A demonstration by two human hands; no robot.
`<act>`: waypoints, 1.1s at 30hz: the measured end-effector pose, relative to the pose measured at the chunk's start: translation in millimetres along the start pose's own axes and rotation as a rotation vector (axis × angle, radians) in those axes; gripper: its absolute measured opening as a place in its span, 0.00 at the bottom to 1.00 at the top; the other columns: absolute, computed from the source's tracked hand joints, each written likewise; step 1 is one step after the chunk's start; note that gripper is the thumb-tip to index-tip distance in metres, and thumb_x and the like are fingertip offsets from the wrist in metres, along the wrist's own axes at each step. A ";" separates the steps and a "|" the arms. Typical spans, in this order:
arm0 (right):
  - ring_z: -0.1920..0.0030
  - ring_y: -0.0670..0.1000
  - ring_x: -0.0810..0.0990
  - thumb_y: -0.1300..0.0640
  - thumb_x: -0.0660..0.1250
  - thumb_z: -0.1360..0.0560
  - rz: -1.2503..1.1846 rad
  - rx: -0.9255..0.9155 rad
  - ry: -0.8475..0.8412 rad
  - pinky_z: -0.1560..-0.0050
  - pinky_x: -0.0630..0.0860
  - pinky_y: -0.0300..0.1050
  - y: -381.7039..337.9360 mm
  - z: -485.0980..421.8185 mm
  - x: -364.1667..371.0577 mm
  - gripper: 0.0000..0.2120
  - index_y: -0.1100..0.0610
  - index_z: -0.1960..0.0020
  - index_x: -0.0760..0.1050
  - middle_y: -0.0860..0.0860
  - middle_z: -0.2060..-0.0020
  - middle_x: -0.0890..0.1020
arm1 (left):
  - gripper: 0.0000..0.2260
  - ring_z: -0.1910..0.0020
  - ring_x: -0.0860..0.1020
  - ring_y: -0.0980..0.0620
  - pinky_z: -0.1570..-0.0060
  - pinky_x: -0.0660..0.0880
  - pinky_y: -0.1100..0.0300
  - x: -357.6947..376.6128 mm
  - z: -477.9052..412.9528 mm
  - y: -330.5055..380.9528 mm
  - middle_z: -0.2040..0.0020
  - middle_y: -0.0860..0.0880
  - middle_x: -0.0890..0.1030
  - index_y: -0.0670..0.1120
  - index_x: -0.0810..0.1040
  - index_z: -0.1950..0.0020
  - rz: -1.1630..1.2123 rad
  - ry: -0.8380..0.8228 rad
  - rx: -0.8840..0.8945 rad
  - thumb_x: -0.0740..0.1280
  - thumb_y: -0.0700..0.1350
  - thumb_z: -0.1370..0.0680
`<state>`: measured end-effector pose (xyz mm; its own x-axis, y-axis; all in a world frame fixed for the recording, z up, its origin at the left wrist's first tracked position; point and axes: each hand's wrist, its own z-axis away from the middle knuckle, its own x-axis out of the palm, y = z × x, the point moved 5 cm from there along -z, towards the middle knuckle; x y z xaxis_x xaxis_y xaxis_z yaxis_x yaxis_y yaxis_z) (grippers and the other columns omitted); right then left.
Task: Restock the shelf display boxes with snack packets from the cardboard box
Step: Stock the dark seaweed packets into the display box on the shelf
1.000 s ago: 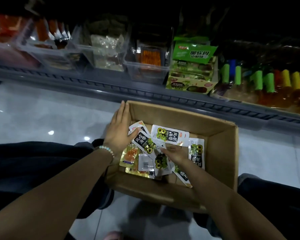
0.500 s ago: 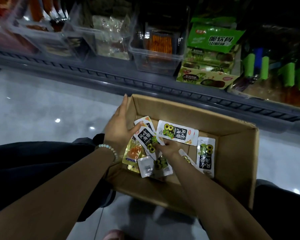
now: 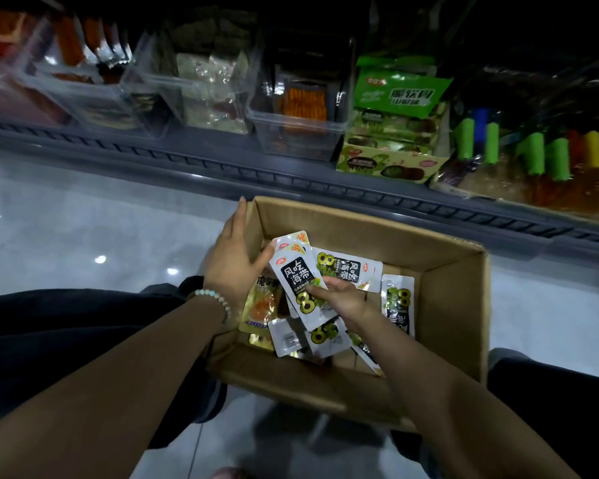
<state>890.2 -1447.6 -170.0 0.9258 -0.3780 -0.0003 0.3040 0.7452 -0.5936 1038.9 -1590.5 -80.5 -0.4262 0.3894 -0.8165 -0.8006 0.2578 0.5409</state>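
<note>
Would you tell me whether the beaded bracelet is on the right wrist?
No, the beaded bracelet sits on the wrist of the left hand.

Hidden, clipped, unreadable: box and shelf.

Right hand (image 3: 339,299) pinches the held packet (image 3: 296,271), thumb on top; its fingers lie underneath, unseen. Packets stacked behind that one show only corners, count unclear. Left hand (image 3: 232,261): thumb at the packet's edge, grip or mere touch cannot be told. Yellow packet (image 3: 261,305) half covered by the left wrist and white packets. Right forearm (image 3: 429,382) hides the near right corner of the cardboard box (image 3: 453,305). Small print on the packets is too fine to read. Clear bins (image 3: 94,95) blurred, leftmost clipped by the frame; upper shelf lost in dark. Bottles (image 3: 561,157) cut by the right edge. Pink shape (image 3: 227,473) clipped at the bottom edge, unidentifiable.
</note>
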 end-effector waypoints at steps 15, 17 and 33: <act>0.63 0.50 0.83 0.58 0.67 0.24 -0.181 -0.363 0.039 0.58 0.81 0.44 -121.7 152.0 -55.5 0.06 0.58 0.48 0.80 0.53 0.58 0.85 | 0.37 0.36 0.75 0.42 0.39 0.75 0.49 -17.0 66.5 146.3 0.31 0.42 0.73 0.49 0.65 0.28 0.780 -0.711 -0.257 0.52 0.72 0.28; 0.64 0.46 0.83 0.57 0.66 0.23 -0.177 -0.444 0.108 0.65 0.78 0.37 -143.5 181.6 -68.4 0.08 0.59 0.47 0.79 0.49 0.61 0.85 | 0.35 0.36 0.75 0.40 0.40 0.76 0.49 -37.2 67.8 170.6 0.29 0.40 0.70 0.45 0.61 0.24 0.775 -0.732 -0.168 0.54 0.66 0.24; 0.47 0.54 0.83 0.54 0.63 0.21 -0.493 -0.757 0.229 0.41 0.76 0.56 -213.3 291.3 -97.8 0.12 0.53 0.39 0.75 0.52 0.48 0.84 | 0.10 0.50 0.83 0.52 0.51 0.80 0.55 -153.8 64.9 255.6 0.47 0.52 0.84 0.50 0.76 0.40 0.911 -0.366 0.286 0.65 0.47 0.22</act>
<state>800.2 -1409.4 191.0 0.6394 -0.7160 0.2802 0.3489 -0.0545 -0.9356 927.1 -1527.1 196.4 -0.6295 0.7769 0.0154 -0.0850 -0.0885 0.9924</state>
